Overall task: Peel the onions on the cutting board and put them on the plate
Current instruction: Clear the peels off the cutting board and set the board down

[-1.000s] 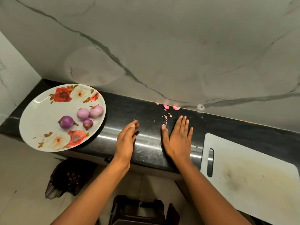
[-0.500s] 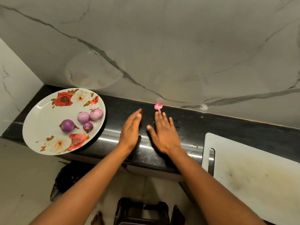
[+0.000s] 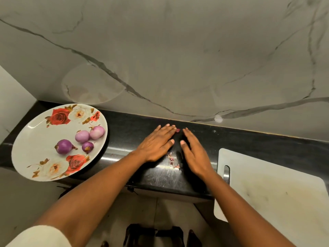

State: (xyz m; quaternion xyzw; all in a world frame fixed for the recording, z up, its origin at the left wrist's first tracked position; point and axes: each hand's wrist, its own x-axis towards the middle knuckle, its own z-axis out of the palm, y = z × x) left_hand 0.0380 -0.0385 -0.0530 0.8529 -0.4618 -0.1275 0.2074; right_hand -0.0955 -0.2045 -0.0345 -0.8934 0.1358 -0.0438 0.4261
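Your left hand (image 3: 156, 145) and right hand (image 3: 194, 152) lie flat mid-frame, gripping nothing; blurry onion peel scraps (image 3: 171, 158) between them; cutting board (image 3: 267, 184) cropped lower right.

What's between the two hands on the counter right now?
Head view: a few reddish onion-skin scraps lie on the black counter, in the gap between the left hand and right hand.

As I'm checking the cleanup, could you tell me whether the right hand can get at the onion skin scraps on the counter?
Probably yes: the scraps lie on the bare counter between the left hand and the right hand, close beside it, nothing covering them.
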